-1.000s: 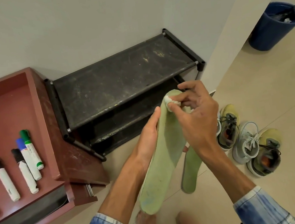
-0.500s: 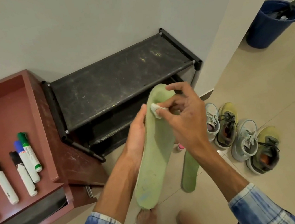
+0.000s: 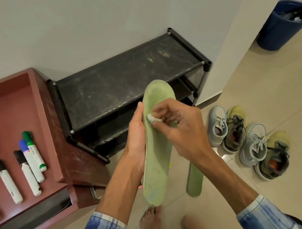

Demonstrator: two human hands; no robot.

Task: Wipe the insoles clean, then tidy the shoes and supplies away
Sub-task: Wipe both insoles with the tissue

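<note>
A long green insole (image 3: 157, 162) stands almost upright in front of me. My left hand (image 3: 136, 135) holds it from behind along its left edge. My right hand (image 3: 177, 128) pinches a small white wad (image 3: 152, 118) and presses it against the insole's upper half. A second green insole (image 3: 194, 181) lies on the floor tiles behind my right forearm. Two pairs of shoes stand in a row on the floor at the right: pale blue ones (image 3: 216, 124) and olive-yellow ones (image 3: 234, 127).
A black two-tier shoe rack (image 3: 122, 79) stands against the wall. A red-brown open drawer (image 3: 9, 107) at the left holds several markers (image 3: 30, 158). A blue bin (image 3: 285, 25) stands at the far right. My bare feet (image 3: 152, 224) are on the tiles below.
My right hand has slid the white wad down from the insole's toe end toward its middle. The insole's top is now uncovered.
</note>
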